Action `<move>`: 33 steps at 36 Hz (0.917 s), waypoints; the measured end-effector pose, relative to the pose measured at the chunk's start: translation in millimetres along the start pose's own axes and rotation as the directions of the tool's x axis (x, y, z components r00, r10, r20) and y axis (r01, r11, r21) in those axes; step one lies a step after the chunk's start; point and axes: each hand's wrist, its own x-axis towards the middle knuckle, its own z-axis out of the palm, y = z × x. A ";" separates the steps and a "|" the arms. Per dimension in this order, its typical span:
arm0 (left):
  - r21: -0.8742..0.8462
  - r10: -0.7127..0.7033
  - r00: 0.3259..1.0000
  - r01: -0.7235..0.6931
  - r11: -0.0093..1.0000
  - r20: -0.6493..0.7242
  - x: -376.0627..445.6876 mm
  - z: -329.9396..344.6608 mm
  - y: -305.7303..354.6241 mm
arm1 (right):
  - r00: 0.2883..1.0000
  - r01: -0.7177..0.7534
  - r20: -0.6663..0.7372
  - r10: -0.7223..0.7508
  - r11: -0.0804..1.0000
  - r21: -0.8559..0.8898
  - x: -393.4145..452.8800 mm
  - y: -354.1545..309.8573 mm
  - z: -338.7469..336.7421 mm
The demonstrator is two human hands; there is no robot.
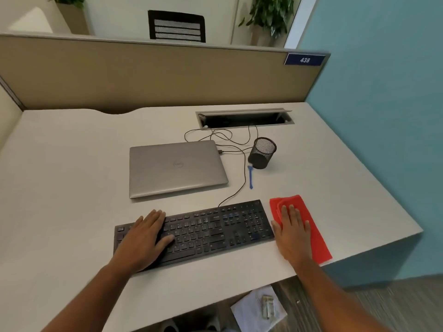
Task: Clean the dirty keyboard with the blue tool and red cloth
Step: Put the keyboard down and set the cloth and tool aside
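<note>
Black keyboard [203, 232]; red cloth [316, 238]; blue tool [251, 176]; silver laptop [175, 167].

Both forearms are bare, no sleeves, left hand [143, 236], right hand [293, 232]

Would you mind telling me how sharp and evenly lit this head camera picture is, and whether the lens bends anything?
Head view: soft, even light, with only faint shadows under the left hand and right hand; the keyboard legends are smeared and unreadable; wide-angle distortion bows the desk edges and the partition; no strong glare on the laptop.
</note>
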 end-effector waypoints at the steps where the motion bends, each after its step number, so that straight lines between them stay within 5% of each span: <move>1: 0.010 0.001 1.000 -0.001 1.000 -0.012 0.9 4.1 -3.2 | 1.000 -0.004 0.005 0.004 1.000 -0.005 -0.8 -0.5 0.2; 9: 0.002 0.012 0.998 -0.012 1.000 -0.063 8.7 11.4 3.5 | 0.994 -0.036 -0.100 0.047 0.993 0.111 5.6 -19.2 -19.3; 18: 0.000 0.110 0.988 -0.110 0.994 -0.109 60.1 4.5 48.4 | 0.970 0.113 -0.229 -0.081 0.985 0.128 54.3 -56.4 -43.8; 33: 0.001 0.159 0.973 -0.161 0.987 -0.166 136.9 -15.6 112.7 | 0.999 -0.022 0.038 0.015 0.980 0.196 130.6 -89.1 -39.8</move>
